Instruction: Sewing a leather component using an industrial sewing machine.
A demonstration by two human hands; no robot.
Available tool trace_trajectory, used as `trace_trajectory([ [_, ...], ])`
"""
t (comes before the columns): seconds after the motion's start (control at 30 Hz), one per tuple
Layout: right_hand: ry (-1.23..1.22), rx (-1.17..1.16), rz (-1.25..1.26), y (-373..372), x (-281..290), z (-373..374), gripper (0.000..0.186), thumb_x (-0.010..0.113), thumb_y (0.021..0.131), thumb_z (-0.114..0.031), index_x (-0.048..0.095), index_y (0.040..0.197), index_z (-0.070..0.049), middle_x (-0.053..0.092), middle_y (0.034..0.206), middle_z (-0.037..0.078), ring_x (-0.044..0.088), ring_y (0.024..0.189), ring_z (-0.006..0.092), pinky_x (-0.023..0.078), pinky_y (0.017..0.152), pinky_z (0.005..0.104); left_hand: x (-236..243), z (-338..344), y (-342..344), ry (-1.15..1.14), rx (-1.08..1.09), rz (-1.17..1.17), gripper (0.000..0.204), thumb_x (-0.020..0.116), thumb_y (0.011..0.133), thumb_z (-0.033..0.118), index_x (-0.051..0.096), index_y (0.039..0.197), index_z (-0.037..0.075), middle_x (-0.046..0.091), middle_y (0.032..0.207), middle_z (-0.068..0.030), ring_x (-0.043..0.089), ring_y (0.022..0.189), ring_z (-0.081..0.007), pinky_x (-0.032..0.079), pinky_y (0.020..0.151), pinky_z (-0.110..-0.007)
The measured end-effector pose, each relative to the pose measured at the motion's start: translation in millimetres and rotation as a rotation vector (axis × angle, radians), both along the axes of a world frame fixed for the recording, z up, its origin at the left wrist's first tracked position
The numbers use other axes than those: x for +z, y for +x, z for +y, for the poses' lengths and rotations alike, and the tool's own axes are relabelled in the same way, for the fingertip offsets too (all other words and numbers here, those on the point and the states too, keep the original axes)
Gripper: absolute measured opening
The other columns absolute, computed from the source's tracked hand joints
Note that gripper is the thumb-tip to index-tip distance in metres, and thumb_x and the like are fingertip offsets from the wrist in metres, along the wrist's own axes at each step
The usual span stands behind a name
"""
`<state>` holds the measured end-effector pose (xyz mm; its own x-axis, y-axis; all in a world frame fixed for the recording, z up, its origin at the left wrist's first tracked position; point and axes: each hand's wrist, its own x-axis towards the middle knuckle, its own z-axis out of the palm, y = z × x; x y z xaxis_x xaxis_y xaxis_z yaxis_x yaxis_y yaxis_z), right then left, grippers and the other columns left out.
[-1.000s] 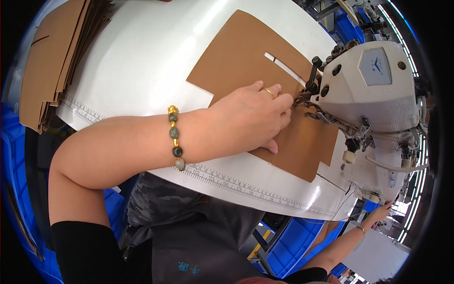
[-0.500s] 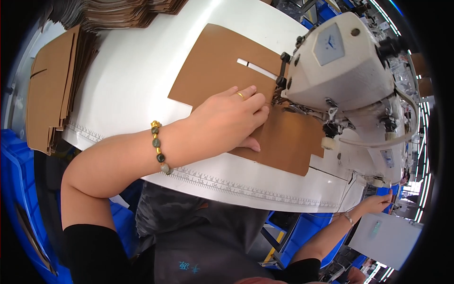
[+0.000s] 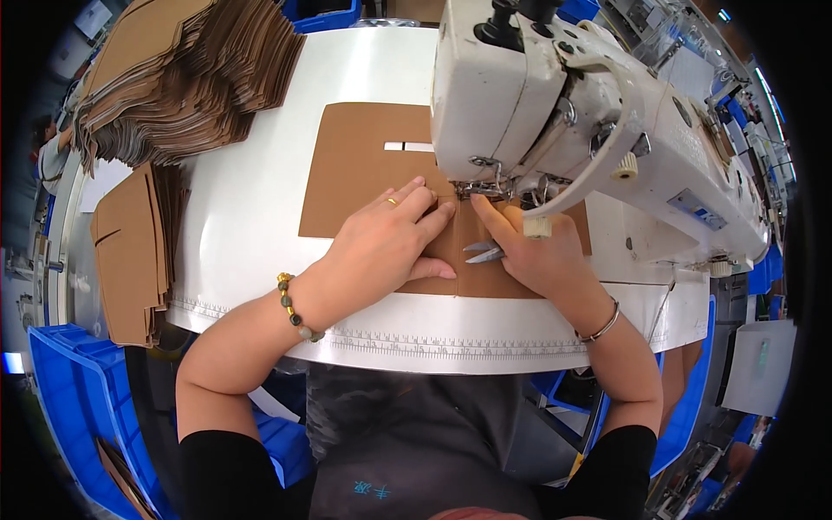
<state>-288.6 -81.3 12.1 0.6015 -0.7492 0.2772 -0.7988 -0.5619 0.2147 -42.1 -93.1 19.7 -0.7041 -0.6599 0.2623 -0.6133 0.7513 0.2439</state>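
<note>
I'm resting the left hand [image 3: 377, 234], open, on the brown sheet [image 3: 351, 169], which is lying on the bench [image 3: 238, 225] under the sewing machine [image 3: 494, 95]; the right hand [image 3: 548, 258] is gripping small scissors [image 3: 485, 253].

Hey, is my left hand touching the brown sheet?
Touching: the head view shows your left hand spread palm-down on the brown sheet.

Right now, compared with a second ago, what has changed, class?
The right hand moved left, from beside the sewing machine's right end onto the brown sheet; scissors now show in its grip. The camera view turned. The left hand stayed on the sheet.
</note>
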Motion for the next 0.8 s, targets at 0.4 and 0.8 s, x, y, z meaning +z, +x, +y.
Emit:
trace_trajectory([
  [0.4,0.194,0.116,-0.193,0,-9,14,0.065,0.072,0.07,-0.009,0.067,0.134,-0.022,0.056,0.078,-0.002,0.059,0.064,0.019,0.048,0.052,0.0342,1,-1,-1,0.014,-0.006,0.018,0.068,0.073,0.083,0.049,0.064,0.13,0.002,0.061,0.119,-0.013,0.057,0.131,-0.0348,0.048,0.105,-0.04],
  [0.8,0.216,0.087,-0.199,3,-7,13,0.069,0.071,0.07,-0.007,0.065,0.137,-0.021,0.058,0.081,0.0,0.061,0.066,0.021,0.05,0.056,0.037,-1,-4,0,0.038,-0.002,0.041,0.067,0.072,0.084,0.048,0.063,0.131,0.001,0.061,0.12,-0.0139,0.057,0.129,-0.0348,0.048,0.103,-0.04],
])
